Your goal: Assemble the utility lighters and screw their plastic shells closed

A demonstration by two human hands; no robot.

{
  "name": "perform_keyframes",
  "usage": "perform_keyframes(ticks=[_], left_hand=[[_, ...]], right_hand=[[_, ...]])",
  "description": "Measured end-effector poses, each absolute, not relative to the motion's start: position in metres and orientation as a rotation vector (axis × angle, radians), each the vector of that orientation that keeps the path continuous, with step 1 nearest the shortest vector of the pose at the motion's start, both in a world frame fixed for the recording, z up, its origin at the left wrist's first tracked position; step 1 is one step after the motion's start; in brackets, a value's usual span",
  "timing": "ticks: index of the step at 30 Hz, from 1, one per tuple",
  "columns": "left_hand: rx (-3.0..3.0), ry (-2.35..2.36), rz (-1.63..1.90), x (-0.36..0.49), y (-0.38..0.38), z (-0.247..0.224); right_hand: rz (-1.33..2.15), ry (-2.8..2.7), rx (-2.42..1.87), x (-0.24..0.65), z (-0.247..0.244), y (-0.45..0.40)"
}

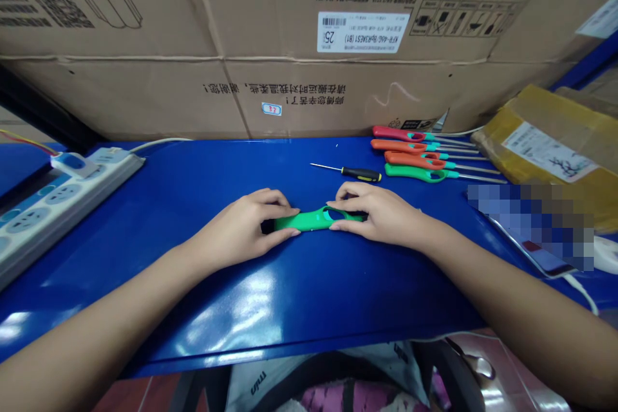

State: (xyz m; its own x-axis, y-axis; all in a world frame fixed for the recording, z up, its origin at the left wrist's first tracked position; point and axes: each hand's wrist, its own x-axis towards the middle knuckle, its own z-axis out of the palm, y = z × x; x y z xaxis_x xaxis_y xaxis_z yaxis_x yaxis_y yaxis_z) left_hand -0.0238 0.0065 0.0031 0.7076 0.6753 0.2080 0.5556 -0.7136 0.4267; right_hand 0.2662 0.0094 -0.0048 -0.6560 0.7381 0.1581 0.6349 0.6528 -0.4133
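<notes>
A green lighter handle point(316, 219) lies crosswise at the middle of the blue table point(193, 309). My left hand point(251, 222) pinches its left end between thumb and fingers. At the other end, around the trigger loop, my right hand point(374, 214) is closed on the same handle; that end is partly hidden by the fingers. Behind my right hand lies a black and yellow screwdriver point(361, 174). Farther right, a row of long lighters has a red one point(398, 134), orange ones point(415, 159) and a green one point(415, 172), their metal rods pointing right.
A white power strip point(62, 196) with a plug runs along the left side. At the right are a phone point(541, 244) with a cable and a yellow-taped package point(560, 148). A large cardboard box point(290, 26) stands across the back.
</notes>
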Motion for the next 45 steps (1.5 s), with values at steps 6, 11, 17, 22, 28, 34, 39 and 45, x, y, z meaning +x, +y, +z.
perform_keyframes(ticks=[6, 11, 17, 22, 28, 34, 39, 45], left_hand=[[2.667, 0.975, 0.458, -0.022, 0.004, 0.003], [2.879, 0.966, 0.404, -0.021, 0.001, -0.001], [2.838, 0.788, 0.509, -0.014, -0.002, -0.003], [2.730, 0.707, 0.685, -0.009, -0.006, -0.005], [2.732, 0.688, 0.752, -0.005, -0.008, -0.009], [2.797, 0.658, 0.790, -0.003, -0.012, -0.009], [2.761, 0.679, 0.830, -0.007, -0.006, -0.008], [2.740, 0.723, 0.862, -0.017, 0.001, -0.006]], right_hand=[[0.503, -2.524, -1.215, 0.261, -0.003, 0.003], [0.295, -2.609, -1.115, 0.261, 0.000, 0.003], [0.215, -2.653, -0.739, 0.257, -0.007, 0.006], [0.252, -2.609, -0.658, 0.252, -0.007, 0.000], [0.226, -2.583, -0.676, 0.250, -0.006, -0.005], [0.179, -2.603, -0.737, 0.246, -0.006, -0.010], [0.249, -2.593, -0.766, 0.258, 0.002, -0.001], [0.230, -2.625, -0.789, 0.276, 0.012, 0.006]])
